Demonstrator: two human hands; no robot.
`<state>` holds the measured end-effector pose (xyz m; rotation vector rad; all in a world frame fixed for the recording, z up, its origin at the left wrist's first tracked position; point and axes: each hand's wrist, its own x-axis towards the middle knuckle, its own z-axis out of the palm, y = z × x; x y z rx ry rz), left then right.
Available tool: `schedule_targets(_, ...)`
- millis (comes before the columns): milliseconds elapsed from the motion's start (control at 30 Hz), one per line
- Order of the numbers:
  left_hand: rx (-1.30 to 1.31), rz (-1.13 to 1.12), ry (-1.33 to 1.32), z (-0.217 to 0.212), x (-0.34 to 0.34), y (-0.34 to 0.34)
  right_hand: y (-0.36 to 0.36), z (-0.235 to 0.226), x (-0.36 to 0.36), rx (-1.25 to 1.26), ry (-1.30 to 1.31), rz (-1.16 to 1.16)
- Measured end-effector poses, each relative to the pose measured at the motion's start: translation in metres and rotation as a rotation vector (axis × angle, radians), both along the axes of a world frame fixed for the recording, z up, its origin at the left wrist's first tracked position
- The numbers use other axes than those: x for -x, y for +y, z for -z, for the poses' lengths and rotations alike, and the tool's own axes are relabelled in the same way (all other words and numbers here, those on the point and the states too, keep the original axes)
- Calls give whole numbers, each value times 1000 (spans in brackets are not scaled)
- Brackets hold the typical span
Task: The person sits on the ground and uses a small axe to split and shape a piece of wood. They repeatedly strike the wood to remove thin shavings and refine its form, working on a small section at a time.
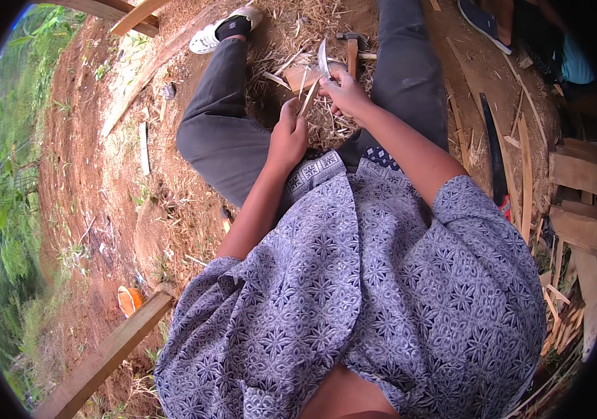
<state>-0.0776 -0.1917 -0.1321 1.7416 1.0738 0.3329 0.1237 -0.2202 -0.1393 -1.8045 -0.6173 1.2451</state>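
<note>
My left hand (289, 133) is closed around thin wooden strips (308, 100) that point up and away from me between my legs. Close to its right, my right hand (346, 96) grips a knife whose pale, curved blade (323, 59) points away from me. The knife's handle is mostly hidden in my fingers. The strips' tips come near the right hand; whether blade and strips touch, I cannot tell. Just beyond the hands, a flat wooden block (298, 77) lies on the ground among shavings. A hammer (352, 54) with a wooden handle rests beside it.
My legs are spread on either side, over dirt strewn with shavings. Long wooden strips (526, 181) and a long dark flat thing (494, 146) lie at right, near stacked wood blocks (578, 171). Another person's shoe (483, 24) shows top right. A wooden beam (106, 356) and orange container (130, 300) are lower left.
</note>
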Motion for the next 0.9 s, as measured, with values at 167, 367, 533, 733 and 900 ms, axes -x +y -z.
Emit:
schedule_targets(167, -235, -15, 282, -32, 3, 3, -1, 17, -12, 111, -246, -218)
schedule_targets(367, -495, 45, 376, -32, 8, 11, 13, 29, -30, 89, -480, -560)
schedule_targets(533, -523, 145, 399, -36, -5, 4, 20, 40, -58, 79, -507, -736)
schedule_targets(733, -474, 188, 430, -41, -6, -6, 33, 10, -60, 176, -336, -704)
schedule_targets(900, -351, 85, 516, -50, -5, -11, 34, -9, -53, 243, -309, -735)
